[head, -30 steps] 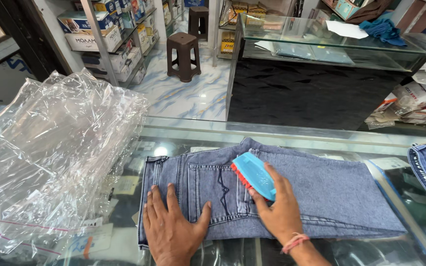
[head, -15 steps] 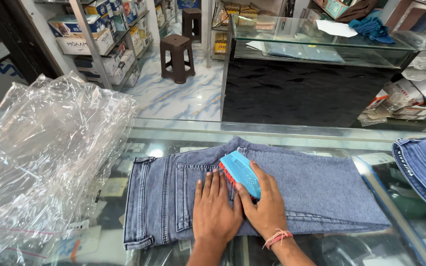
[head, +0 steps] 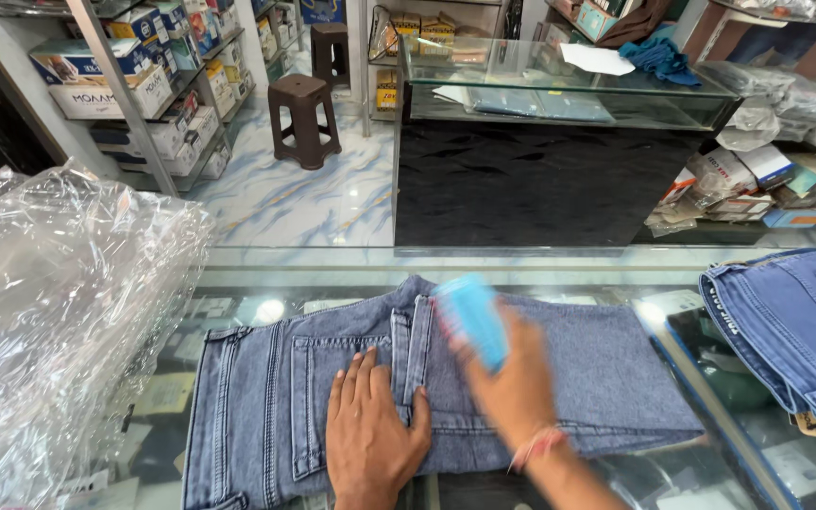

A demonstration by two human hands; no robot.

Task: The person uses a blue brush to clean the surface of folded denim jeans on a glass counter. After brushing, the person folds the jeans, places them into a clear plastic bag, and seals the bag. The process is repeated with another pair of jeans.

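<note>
A shop stood behind the glass counter [head: 559,269]: shelves of boxes, a brown stool [head: 304,118] on a marbled floor, and a black display case [head: 559,170] across the aisle. At the far left of the counter lay a heap of clear plastic bags [head: 59,331]. Just right of it the folded grey jeans [head: 276,397] lay flat, their long axis running left to right along the counter, waistband end at the left. The left hand [head: 370,434] rested palm down with fingers spread on the pocket area, pinning the cloth and gripping nothing. Just beside it, toward the leg end, the right hand [head: 512,387] was blurred; it was clenched around a light blue brush [head: 472,316] held against the denim. A second pair of blue jeans [head: 795,321] lay well apart at the right edge.
</note>
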